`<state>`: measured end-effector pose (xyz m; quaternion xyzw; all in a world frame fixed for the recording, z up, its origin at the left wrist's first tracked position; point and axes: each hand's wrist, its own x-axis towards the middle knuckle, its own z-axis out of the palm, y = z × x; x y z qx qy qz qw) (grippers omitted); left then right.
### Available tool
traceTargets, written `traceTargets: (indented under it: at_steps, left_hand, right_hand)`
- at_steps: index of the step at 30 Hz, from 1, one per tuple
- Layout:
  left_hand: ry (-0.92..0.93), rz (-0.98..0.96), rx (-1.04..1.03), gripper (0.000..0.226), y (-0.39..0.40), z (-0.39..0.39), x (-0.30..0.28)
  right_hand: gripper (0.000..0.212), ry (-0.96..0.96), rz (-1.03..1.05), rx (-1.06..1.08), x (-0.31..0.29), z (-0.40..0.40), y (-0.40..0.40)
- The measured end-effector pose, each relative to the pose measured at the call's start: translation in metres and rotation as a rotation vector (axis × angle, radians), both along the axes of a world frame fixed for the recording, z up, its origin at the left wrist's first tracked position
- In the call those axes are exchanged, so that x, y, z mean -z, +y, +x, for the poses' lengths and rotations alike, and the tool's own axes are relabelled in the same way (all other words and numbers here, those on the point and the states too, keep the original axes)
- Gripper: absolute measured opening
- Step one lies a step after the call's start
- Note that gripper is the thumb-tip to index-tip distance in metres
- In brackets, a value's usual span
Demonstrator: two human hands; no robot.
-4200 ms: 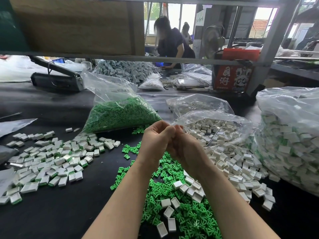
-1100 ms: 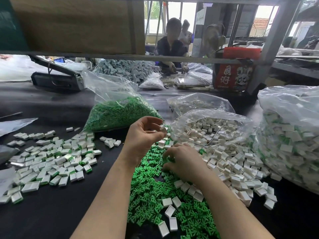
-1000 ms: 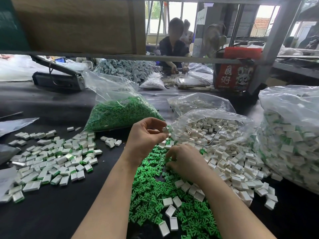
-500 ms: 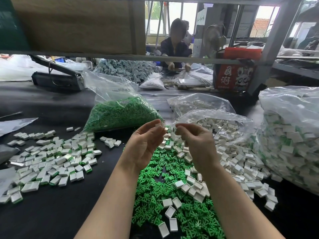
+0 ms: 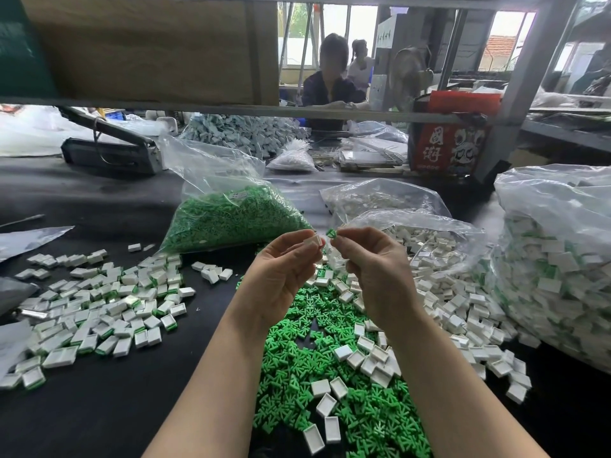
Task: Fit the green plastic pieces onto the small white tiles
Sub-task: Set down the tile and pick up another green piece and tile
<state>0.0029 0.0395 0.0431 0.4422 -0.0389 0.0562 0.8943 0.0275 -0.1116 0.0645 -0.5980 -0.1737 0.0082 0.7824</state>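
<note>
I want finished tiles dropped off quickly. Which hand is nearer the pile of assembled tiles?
Left. The left hand, pinching a white tile, is raised just to the right of the assembled pile. The right hand, pinching a green piece, is farther right.

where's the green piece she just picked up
Pinched in the right hand, the green piece is raised mid-frame beside the white tile in the left hand.
</note>
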Motion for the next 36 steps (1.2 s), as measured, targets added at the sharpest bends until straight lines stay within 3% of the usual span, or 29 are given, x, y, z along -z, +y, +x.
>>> traceTargets:
  at_steps: [6, 8, 13, 25, 30, 36]
  left_hand:
    - [-0.022, 0.01, 0.023, 0.02, -0.002, 0.005, 0.005]
    - [-0.009, 0.019, 0.019, 0.02, -0.001, 0.006, 0.007]
    - [0.051, 0.051, -0.019, 0.031, 0.0, 0.008, 0.01]
    - [0.07, 0.129, -0.128, 0.029, -0.012, 0.007, 0.009]
    - [0.047, 0.163, -0.151, 0.02, -0.014, 0.006, 0.008]
    - [-0.004, 0.231, -0.214, 0.024, -0.018, 0.004, 0.006]
  right_hand:
    - [0.025, -0.072, -0.173, -0.015, 0.004, -0.002, 0.003]
    - [0.022, -0.082, -0.197, 0.016, 0.005, -0.001, 0.002]
    - [0.009, -0.044, -0.061, 0.124, 0.01, 0.004, -0.001]
    - [0.014, -0.02, 0.043, 0.189, 0.019, 0.003, 0.007]
    - [0.012, 0.008, 0.1, 0.189, 0.018, 0.003, 0.008]
    - [0.004, 0.039, 0.169, 0.177, 0.018, 0.002, 0.009]
